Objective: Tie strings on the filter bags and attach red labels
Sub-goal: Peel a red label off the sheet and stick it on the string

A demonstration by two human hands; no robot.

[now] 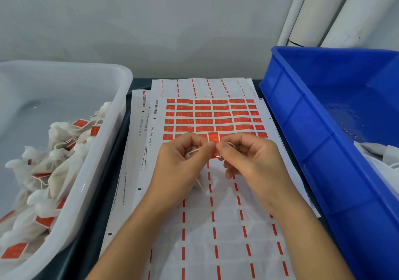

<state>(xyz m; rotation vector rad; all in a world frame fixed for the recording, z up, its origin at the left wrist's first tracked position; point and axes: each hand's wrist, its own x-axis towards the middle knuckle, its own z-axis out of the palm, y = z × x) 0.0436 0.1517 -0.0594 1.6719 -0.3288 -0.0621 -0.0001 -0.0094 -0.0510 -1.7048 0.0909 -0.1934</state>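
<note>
Dark worktop (112, 171), white tub of labelled filter bags (54, 171) partly filled, left hand (181, 163) and right hand (250, 158) pinching red paper label (213, 138) onto white string (195, 150), more bags waiting in blue crate (323, 106).

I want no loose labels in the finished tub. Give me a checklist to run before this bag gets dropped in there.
1. Red label pinched between both hands: ok; left hand, right hand.
2. String caught inside the label's fold: cannot tell, fingers hide it.
3. Label pressed fully shut: cannot tell.
4. Filter bag held in the left hand: ok.
5. White tub on the left has room: ok.
6. Label sheet has labels left: ok.
</note>
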